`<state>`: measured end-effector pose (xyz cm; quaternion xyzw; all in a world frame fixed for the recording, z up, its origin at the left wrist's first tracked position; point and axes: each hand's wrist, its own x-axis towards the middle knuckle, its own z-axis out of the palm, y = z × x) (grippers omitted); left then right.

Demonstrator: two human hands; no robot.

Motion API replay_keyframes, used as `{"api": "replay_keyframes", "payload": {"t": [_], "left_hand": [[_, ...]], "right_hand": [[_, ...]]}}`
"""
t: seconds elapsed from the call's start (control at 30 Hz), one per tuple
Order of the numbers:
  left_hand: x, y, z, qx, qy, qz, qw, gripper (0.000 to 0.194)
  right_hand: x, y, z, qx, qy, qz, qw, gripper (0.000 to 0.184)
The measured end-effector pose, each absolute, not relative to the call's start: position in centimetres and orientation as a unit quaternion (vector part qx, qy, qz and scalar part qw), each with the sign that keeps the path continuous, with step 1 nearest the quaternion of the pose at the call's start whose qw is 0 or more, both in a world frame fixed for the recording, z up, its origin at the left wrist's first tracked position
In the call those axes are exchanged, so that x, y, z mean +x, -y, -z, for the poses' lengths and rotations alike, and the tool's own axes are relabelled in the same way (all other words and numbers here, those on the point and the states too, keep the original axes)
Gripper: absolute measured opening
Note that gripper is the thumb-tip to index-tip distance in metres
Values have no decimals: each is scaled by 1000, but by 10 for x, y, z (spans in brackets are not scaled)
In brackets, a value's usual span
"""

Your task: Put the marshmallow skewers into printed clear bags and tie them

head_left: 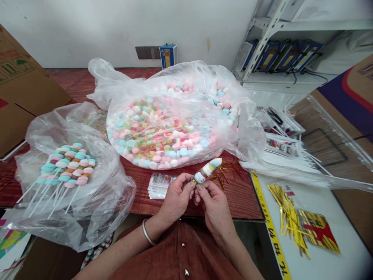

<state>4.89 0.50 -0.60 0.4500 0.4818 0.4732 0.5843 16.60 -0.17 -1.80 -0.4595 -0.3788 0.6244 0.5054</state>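
Observation:
Over the table's front edge, both hands meet at the lower end of a wrapped marshmallow skewer [207, 171], which tilts up to the right. A gold twist tie [195, 181] shows at its neck. My left hand [177, 197] pinches the tie end between thumb and fingers. My right hand [214, 200] is closed on the same end, thumb close to the left thumb. The skewer's stick is hidden by the hands. A stack of printed clear wrappers [160, 186] lies left of my left hand. Loose gold ties [223, 175] lie behind my right hand.
A large clear bag of marshmallows and gummy candy [163, 128] fills the table's middle. Several marshmallow skewers [68, 165] rest on a plastic bag [113, 210] at left. White sticks [287, 161] and gold ties [291, 217] lie at right. Cardboard boxes [29, 97] flank the table.

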Motion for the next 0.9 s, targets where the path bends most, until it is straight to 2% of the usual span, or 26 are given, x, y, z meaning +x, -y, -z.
{"api": "replay_keyframes", "payload": {"t": [0.07,0.13,0.23,0.33,0.4,0.53,0.63,0.9], "left_hand": [[46,-5,6,505,-484,-454,552,11],[40,-6,7,603,-494,-425,460,11],[34,-4,10,732,-494,-356,306,28],[33,-1,12,763,-513,-306,248,38],[35,0,13,744,-532,-315,253,34],[38,-3,11,642,-563,-382,354,27],[39,-6,8,593,-564,-409,404,27],[40,-3,10,632,-538,-411,378,29]], "right_hand": [[166,1,21,-466,377,-620,506,23],[168,0,23,-479,382,-608,504,21],[170,-1,21,-505,398,-584,495,21],[169,0,17,-531,431,-544,486,19],[167,2,14,-540,457,-522,476,18],[164,2,13,-519,473,-540,464,23],[162,2,14,-500,471,-563,460,19],[158,-2,24,-487,390,-605,495,25]]}}
